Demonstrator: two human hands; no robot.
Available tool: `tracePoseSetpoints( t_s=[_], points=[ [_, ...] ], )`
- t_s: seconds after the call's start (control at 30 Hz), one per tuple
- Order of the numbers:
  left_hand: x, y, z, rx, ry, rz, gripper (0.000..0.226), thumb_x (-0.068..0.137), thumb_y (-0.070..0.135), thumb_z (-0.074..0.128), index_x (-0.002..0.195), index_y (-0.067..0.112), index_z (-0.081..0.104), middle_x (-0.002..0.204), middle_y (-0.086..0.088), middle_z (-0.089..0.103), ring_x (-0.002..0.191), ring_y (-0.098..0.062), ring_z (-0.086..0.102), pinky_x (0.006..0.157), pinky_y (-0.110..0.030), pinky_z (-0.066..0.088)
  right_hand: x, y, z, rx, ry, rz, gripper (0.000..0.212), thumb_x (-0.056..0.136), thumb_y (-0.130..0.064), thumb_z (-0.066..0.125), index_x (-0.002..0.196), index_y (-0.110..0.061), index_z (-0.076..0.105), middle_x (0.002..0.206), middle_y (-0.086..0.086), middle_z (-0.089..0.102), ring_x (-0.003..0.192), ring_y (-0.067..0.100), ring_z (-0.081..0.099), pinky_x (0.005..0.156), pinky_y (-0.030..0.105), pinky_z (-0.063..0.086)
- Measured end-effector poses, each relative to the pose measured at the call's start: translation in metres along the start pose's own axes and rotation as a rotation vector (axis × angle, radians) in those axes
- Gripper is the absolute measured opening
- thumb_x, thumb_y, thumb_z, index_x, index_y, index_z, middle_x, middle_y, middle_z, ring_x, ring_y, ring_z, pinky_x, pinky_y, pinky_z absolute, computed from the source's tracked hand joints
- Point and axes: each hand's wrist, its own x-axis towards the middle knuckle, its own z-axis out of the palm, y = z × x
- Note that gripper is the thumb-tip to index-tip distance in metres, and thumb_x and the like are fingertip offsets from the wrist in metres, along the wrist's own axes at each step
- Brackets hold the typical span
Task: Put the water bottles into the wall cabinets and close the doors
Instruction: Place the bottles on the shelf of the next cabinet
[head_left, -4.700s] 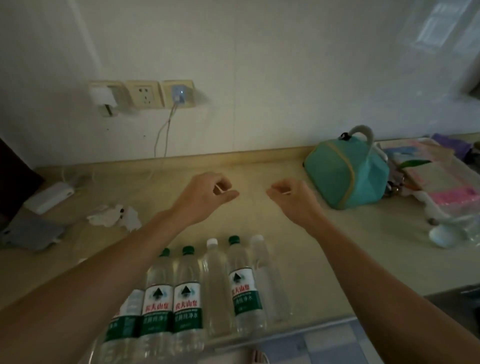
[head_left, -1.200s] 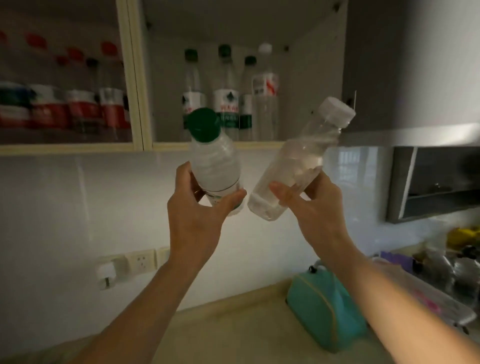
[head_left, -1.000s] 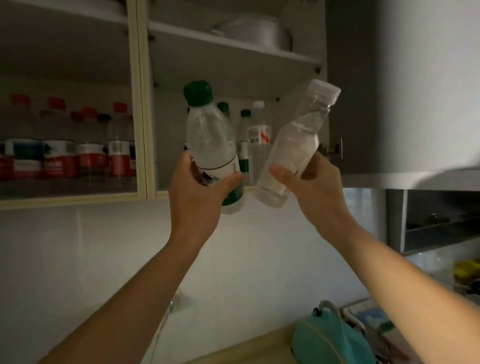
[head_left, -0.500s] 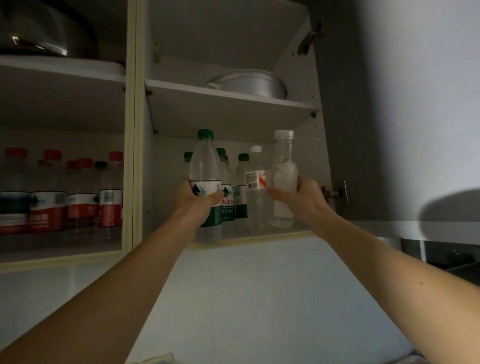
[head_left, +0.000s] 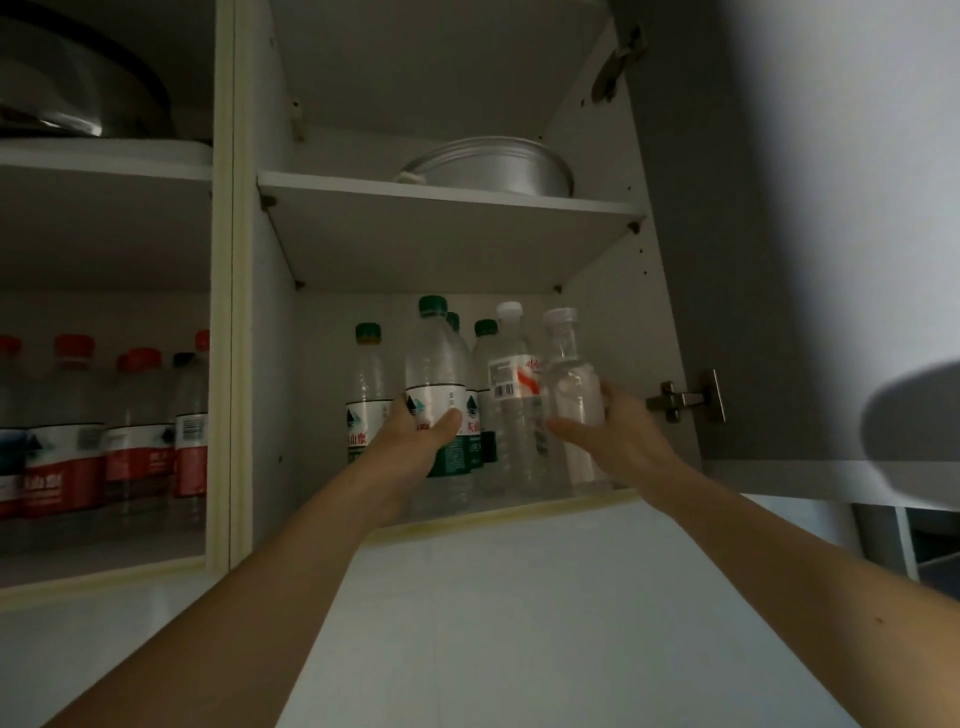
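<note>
Both arms reach up into the open right wall cabinet (head_left: 498, 512). My left hand (head_left: 410, 441) grips a green-capped water bottle (head_left: 434, 364) with a white and green label, upright on the lower shelf. My right hand (head_left: 618, 431) grips a clear white-capped bottle (head_left: 569, 379), upright at the shelf's right front. Behind them stand other green-capped bottles (head_left: 366, 384) and a white-capped bottle with a red and white label (head_left: 511, 374). The grey cabinet door (head_left: 727, 260) stands swung open on the right.
The left cabinet (head_left: 221, 312) holds several red-capped bottles (head_left: 72, 405) on its lower shelf and a metal pan (head_left: 78, 88) above. A metal basin (head_left: 493, 166) sits on the right cabinet's upper shelf. A door hinge (head_left: 685, 400) juts out beside my right hand.
Both hands carried the two bottles up from below the cabinet, turned them upright and set them deeper on the lower shelf. The view tilted upward.
</note>
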Motion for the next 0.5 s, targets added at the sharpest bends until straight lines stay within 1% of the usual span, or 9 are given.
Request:
tracePoseSetpoints(
  t_s=[0.07, 0.13, 0.17, 0.2, 0.27, 0.37, 0.43, 0.5],
  points=[
    [0.003, 0.002, 0.012, -0.009, -0.020, 0.004, 0.042, 0.097, 0.034, 0.063, 0.134, 0.032, 0.042, 0.121, 0.008, 0.060, 0.110, -0.014, 0.055, 0.102, -0.038, 0.041, 0.003, 0.001, 0.000, -0.032, 0.035, -0.023, 0.063, 0.076, -0.041, 0.082, 0.127, -0.024, 0.050, 0.106, -0.007, 0.061, 0.090, 0.012, 0.059, 0.065, 0.022, 0.046],
    [0.007, 0.004, 0.026, -0.017, -0.028, 0.016, 0.033, 0.097, 0.032, 0.063, 0.126, 0.033, 0.046, 0.126, 0.004, 0.061, 0.110, -0.015, 0.058, 0.105, -0.041, 0.043, 0.007, 0.004, -0.001, -0.070, 0.074, -0.062, 0.077, 0.074, -0.041, 0.084, 0.137, -0.022, 0.044, 0.115, -0.008, 0.056, 0.100, 0.013, 0.056, 0.076, 0.025, 0.047],
    [0.009, 0.004, 0.033, -0.015, -0.029, 0.021, 0.032, 0.098, 0.031, 0.062, 0.126, 0.032, 0.046, 0.129, 0.002, 0.061, 0.109, -0.014, 0.058, 0.104, -0.041, 0.044, 0.009, 0.007, 0.000, -0.088, 0.087, -0.079, 0.083, 0.074, -0.042, 0.084, 0.142, -0.022, 0.041, 0.115, -0.010, 0.054, 0.102, 0.012, 0.053, 0.079, 0.025, 0.046],
    [0.011, 0.004, 0.039, -0.006, -0.024, 0.026, 0.037, 0.098, 0.031, 0.062, 0.131, 0.029, 0.045, 0.131, 0.001, 0.061, 0.110, -0.016, 0.059, 0.104, -0.041, 0.045, 0.011, 0.010, -0.001, -0.105, 0.100, -0.091, 0.087, 0.073, -0.043, 0.084, 0.144, -0.022, 0.039, 0.114, -0.011, 0.051, 0.101, 0.011, 0.051, 0.076, 0.022, 0.044],
    [0.016, 0.003, 0.049, 0.029, 0.002, 0.037, 0.053, 0.099, 0.032, 0.061, 0.145, 0.023, 0.037, 0.136, -0.003, 0.058, 0.118, -0.021, 0.057, 0.108, -0.046, 0.045, 0.014, 0.017, -0.002, -0.127, 0.119, -0.098, 0.090, 0.071, -0.046, 0.084, 0.145, -0.023, 0.037, 0.112, -0.010, 0.050, 0.098, 0.010, 0.049, 0.068, 0.018, 0.039],
    [0.026, 0.000, 0.062, 0.053, 0.022, 0.039, 0.066, 0.098, 0.035, 0.062, 0.152, 0.024, 0.026, 0.138, -0.004, 0.055, 0.122, -0.023, 0.054, 0.109, -0.047, 0.043, 0.021, 0.030, -0.006, -0.131, 0.137, -0.078, 0.092, 0.071, -0.047, 0.084, 0.145, -0.024, 0.036, 0.116, -0.008, 0.049, 0.101, 0.012, 0.049, 0.073, 0.023, 0.042],
    [0.033, -0.002, 0.072, 0.042, 0.034, 0.053, 0.068, 0.097, 0.034, 0.063, 0.152, 0.027, 0.023, 0.136, -0.002, 0.055, 0.117, -0.021, 0.054, 0.106, -0.043, 0.044, 0.027, 0.037, -0.007, -0.149, 0.156, -0.075, 0.093, 0.069, -0.051, 0.084, 0.144, -0.025, 0.037, 0.118, -0.006, 0.049, 0.103, 0.014, 0.050, 0.077, 0.029, 0.045],
    [0.040, -0.004, 0.082, 0.057, 0.055, 0.071, 0.071, 0.097, 0.034, 0.064, 0.153, 0.026, 0.021, 0.136, -0.002, 0.055, 0.117, -0.021, 0.054, 0.106, -0.043, 0.043, 0.031, 0.042, -0.007, -0.170, 0.180, -0.059, 0.093, 0.069, -0.052, 0.084, 0.144, -0.024, 0.037, 0.125, -0.001, 0.053, 0.107, 0.018, 0.054, 0.083, 0.036, 0.050]
  ],
)
